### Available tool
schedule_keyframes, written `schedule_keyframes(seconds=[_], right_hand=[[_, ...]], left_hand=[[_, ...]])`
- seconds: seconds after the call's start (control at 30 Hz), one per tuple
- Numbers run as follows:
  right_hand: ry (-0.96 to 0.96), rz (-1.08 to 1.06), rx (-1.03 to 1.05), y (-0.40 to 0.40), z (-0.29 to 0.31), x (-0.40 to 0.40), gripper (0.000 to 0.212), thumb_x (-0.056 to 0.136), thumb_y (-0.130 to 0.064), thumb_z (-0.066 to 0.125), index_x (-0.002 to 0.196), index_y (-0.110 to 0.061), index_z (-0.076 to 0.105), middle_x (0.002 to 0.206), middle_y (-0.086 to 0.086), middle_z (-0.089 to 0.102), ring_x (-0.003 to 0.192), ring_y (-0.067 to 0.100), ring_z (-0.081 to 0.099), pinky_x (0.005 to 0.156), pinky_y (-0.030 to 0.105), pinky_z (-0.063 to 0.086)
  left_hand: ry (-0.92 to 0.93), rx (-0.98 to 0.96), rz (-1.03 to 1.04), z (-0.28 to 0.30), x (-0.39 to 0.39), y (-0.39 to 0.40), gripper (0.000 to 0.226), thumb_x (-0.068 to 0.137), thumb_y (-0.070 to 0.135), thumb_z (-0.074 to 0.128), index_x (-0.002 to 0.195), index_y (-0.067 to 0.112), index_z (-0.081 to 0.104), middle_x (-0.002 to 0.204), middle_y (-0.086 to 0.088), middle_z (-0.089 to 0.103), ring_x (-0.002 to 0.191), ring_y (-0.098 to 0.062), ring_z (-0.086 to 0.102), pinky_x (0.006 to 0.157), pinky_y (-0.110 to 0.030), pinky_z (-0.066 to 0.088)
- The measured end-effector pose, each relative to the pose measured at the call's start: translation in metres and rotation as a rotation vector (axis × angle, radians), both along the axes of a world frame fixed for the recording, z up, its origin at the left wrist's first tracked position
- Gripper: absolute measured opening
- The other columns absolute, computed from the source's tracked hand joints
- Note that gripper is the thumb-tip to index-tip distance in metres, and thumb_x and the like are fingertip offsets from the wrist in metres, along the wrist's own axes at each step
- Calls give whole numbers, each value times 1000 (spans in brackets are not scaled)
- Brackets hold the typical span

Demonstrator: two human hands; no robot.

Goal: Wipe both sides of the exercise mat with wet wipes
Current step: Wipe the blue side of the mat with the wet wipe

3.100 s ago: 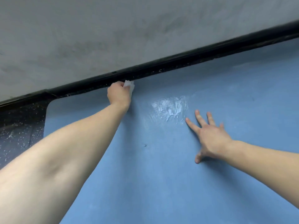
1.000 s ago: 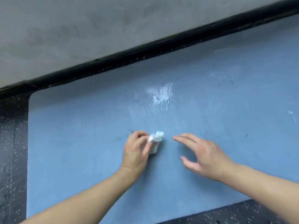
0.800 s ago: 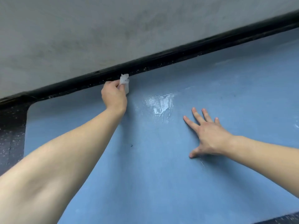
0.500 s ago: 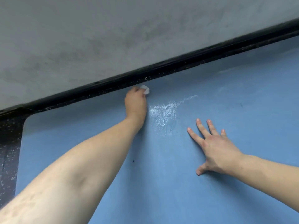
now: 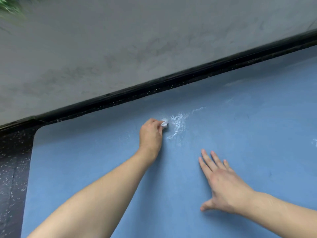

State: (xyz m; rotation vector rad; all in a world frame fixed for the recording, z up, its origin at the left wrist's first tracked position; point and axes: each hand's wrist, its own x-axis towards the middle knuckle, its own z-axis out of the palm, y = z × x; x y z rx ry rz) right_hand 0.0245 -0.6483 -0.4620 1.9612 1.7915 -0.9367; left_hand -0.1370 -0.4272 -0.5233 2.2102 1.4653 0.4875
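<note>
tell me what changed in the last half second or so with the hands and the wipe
The left hand, gripping the bunched wet wipe, has pulled back from the blue mat's far edge towards the person. The wet streak now reaches further right. The right hand stays flat on the mat, fingers spread.

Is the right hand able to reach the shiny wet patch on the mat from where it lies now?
Probably yes. The right hand lies flat on the mat, with bare mat between its fingertips and the wet patch; the left hand stays beside it.
</note>
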Motion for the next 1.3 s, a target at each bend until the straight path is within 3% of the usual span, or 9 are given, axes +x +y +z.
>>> schedule_keyframes(seconds=[0.17, 0.33, 0.53, 0.63, 0.8, 1.0, 1.1, 1.2, 1.3], right_hand=[[72, 28, 16, -61, -4, -16, 156, 64, -84, 72, 159, -8, -26, 160, 6, -49, 153, 25, -38, 131, 46, -8], [5, 38, 55, -91, -36, -9, 170, 27, -92, 72, 163, -1, 27, 176, 17, 5, 162, 30, 2, 124, 48, 12], [-21, -6, -8, -105, -13, -21, 157, 48, -92, 62, 163, -26, -23, 164, 9, -45, 153, 33, -40, 125, 64, -13], [-73, -49, -3, -107, -19, -18, 157, 50, -96, 60, 158, -29, -33, 161, 8, -49, 152, 37, -40, 126, 66, -11], [-111, -11, 37, -108, -34, -20, 157, 45, -104, 46, 168, -21, -4, 172, 20, -24, 157, 48, -22, 122, 76, 4], [-163, 12, 41, -107, -31, -22, 160, 49, -101, 59, 162, -23, -23, 168, 18, -35, 155, 48, -29, 122, 74, -4], [-147, -27, 28, -109, -27, -22, 157, 46, -96, 67, 167, -27, -6, 175, 15, -16, 160, 45, -13, 125, 71, 4], [-75, -71, 103, -89, -13, -8, 126, 66, -83, 71, 168, -38, 12, 174, 7, 13, 158, 35, 16, 128, 54, 19], [35, -117, 188, -34, 7, 26, 112, 79, -71, 76, 167, -42, 12, 170, 0, 18, 152, 26, 28, 121, 40, 34]], left_hand=[[-68, 56, -308, -14, -17, -101, 14, 93, 16, 63, 97, 23, 74, 97, 5, 69, 87, -22, 62, 73, -27, 47], [-125, -44, -498, -15, -49, -177, 19, 95, 20, 55, 100, 23, 73, 101, 8, 67, 86, -16, 59, 77, -23, 47], [-83, -110, -183, -8, -39, -174, 16, 88, 14, 73, 100, 24, 78, 95, 10, 65, 86, -11, 60, 78, -10, 39], [-91, -75, -383, -10, -50, -221, 14, 90, 20, 68, 100, 28, 74, 97, 9, 67, 82, -16, 63, 73, -26, 52], [-113, -105, -832, -19, -90, -295, 17, 99, 18, 59, 112, 27, 65, 107, 6, 63, 83, -18, 57, 70, -29, 52], [-107, -81, -936, -21, -101, -305, 18, 103, 19, 56, 117, 24, 63, 112, 4, 61, 89, -19, 56, 74, -32, 52], [-132, -56, -960, -21, -104, -307, 12, 103, 25, 59, 113, 24, 67, 109, 5, 62, 88, -18, 57, 69, -31, 52], [-213, -139, -912, -14, -96, -288, 13, 102, 23, 59, 110, 24, 70, 106, 5, 63, 87, -18, 60, 71, -30, 53], [-293, -121, -384, 9, -58, -201, 13, 98, 23, 62, 101, 24, 75, 99, 7, 68, 86, -12, 64, 78, -29, 52]])
